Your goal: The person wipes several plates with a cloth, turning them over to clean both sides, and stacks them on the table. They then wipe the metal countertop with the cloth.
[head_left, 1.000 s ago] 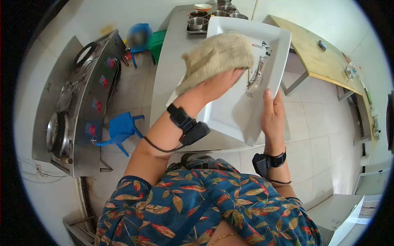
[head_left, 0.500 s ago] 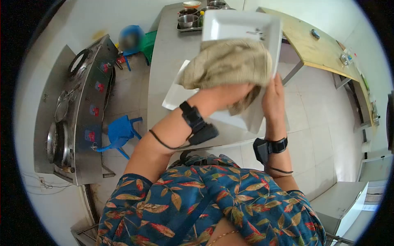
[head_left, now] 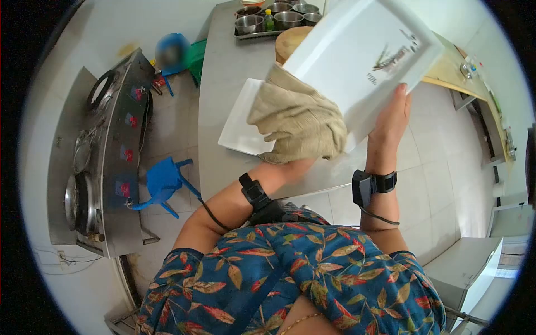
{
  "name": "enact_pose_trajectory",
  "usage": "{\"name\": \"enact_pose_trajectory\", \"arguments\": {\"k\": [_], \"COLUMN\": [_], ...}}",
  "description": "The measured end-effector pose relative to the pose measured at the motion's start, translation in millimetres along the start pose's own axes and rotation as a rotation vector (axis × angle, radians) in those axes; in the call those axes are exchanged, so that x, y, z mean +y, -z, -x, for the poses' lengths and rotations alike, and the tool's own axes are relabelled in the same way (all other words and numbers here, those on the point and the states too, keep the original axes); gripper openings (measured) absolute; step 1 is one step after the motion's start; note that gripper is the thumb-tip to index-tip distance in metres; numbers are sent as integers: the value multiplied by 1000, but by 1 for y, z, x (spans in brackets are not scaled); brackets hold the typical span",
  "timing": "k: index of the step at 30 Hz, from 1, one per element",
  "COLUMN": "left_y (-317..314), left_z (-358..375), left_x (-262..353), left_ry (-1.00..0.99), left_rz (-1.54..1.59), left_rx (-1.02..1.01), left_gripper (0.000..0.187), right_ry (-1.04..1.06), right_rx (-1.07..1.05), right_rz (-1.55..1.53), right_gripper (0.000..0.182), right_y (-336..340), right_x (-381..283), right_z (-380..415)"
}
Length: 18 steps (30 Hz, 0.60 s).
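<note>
Steel bowls (head_left: 267,21) sat in a tray (head_left: 252,34) at the far end of the steel counter (head_left: 223,89); their contents could not be made out. White square plate (head_left: 365,53), printed with a small motif, was held tilted above the counter. Right hand (head_left: 392,120) gripped the plate's near edge, fingers pressed flat behind it. Left hand (head_left: 290,167) lay mostly hidden under a beige cloth (head_left: 298,120), fingers apparently clenched into it, the cloth touching the plate's lower left edge. Second white plate (head_left: 240,120) rested flat on the counter beneath the cloth. Stove (head_left: 106,151) and blue stool (head_left: 162,178) stood to the left, a wooden table (head_left: 446,70) at the right.
</note>
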<state>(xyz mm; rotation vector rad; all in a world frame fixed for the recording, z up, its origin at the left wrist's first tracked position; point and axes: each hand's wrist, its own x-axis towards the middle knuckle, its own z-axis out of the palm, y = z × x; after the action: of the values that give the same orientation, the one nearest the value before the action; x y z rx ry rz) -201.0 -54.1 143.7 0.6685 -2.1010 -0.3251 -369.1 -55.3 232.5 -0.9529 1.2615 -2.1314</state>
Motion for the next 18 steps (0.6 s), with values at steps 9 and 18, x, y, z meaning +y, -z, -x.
{"name": "enact_pose_trajectory", "arguments": {"k": [9, 18], "left_y": [-20, 11], "left_z": [-26, -47], "left_x": [-2, -6], "left_ry": [283, 263], "left_rz": [363, 695], "left_rx": [618, 705], "left_gripper": [27, 14], "right_ry": [-15, -41], "right_rx": [126, 35], "right_rz": [-280, -203], "right_gripper": [43, 43], "right_y": [-31, -22], "right_x": [-10, 10], "right_z": [10, 24]}}
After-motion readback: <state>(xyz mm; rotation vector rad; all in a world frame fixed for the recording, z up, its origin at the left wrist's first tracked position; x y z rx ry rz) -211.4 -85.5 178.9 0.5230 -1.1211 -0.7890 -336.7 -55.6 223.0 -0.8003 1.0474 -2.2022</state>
